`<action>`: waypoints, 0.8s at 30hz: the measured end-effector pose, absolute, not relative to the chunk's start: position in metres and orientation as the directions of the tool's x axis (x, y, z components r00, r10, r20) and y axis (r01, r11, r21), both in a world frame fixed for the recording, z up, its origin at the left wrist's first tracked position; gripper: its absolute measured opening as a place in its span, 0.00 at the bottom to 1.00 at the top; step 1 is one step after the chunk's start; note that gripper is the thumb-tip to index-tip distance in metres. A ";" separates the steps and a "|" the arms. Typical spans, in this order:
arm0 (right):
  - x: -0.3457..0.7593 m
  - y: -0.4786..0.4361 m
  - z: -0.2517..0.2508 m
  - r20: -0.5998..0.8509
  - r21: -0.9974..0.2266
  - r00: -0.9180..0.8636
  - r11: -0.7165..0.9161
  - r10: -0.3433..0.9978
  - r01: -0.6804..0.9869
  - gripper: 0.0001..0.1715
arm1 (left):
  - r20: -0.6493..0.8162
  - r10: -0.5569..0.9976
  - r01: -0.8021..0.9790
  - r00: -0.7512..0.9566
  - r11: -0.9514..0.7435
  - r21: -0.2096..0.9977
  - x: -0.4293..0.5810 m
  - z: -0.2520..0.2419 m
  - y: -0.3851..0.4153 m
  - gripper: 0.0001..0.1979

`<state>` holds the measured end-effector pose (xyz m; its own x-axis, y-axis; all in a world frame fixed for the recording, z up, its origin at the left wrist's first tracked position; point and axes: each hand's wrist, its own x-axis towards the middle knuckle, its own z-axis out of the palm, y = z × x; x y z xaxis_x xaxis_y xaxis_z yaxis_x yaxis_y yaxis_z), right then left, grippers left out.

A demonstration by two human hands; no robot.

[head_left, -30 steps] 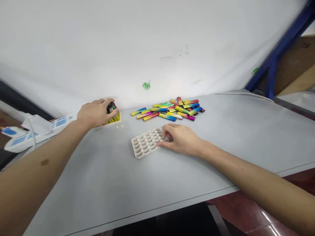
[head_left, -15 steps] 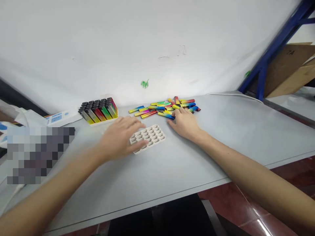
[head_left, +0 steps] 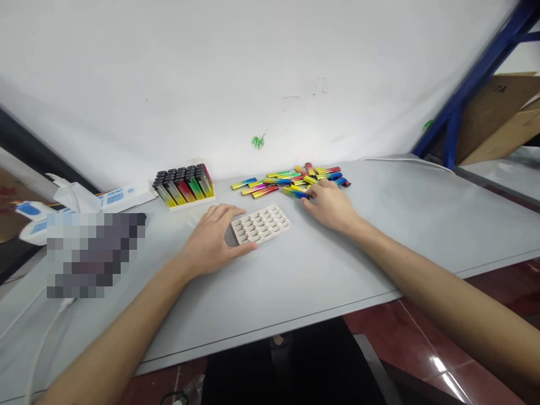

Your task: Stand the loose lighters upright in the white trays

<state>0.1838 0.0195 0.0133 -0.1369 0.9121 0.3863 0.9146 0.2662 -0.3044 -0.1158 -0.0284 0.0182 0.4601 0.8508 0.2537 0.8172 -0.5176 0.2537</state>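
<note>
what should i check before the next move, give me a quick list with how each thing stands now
1. Tray flat on the table, slots up: ok.
2. Left hand placed at the tray's left end, thumb and fingers spread around it: ok.
3. Left hand's hold on the tray firm: cannot tell.
4. Right hand at the loose lighters: ok.
5. Right fingers closed on a lighter: cannot tell, the fingertips are partly hidden.
6. Loose lighters lined up one way: not ok, they lie jumbled and overlapping.
</note>
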 end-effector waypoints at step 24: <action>0.164 0.001 0.028 -0.090 -0.995 -0.286 -0.100 0.954 -0.021 0.30 | 0.209 0.809 0.756 0.549 -0.587 0.288 -0.117 0.017 -0.028 0.38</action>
<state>0.1643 0.0008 0.0276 -0.2864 0.9539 -0.0897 -0.0213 -0.0999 -0.9948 -0.1173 -0.0284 0.0168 0.5486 0.8095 0.2094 0.7565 -0.5871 0.2881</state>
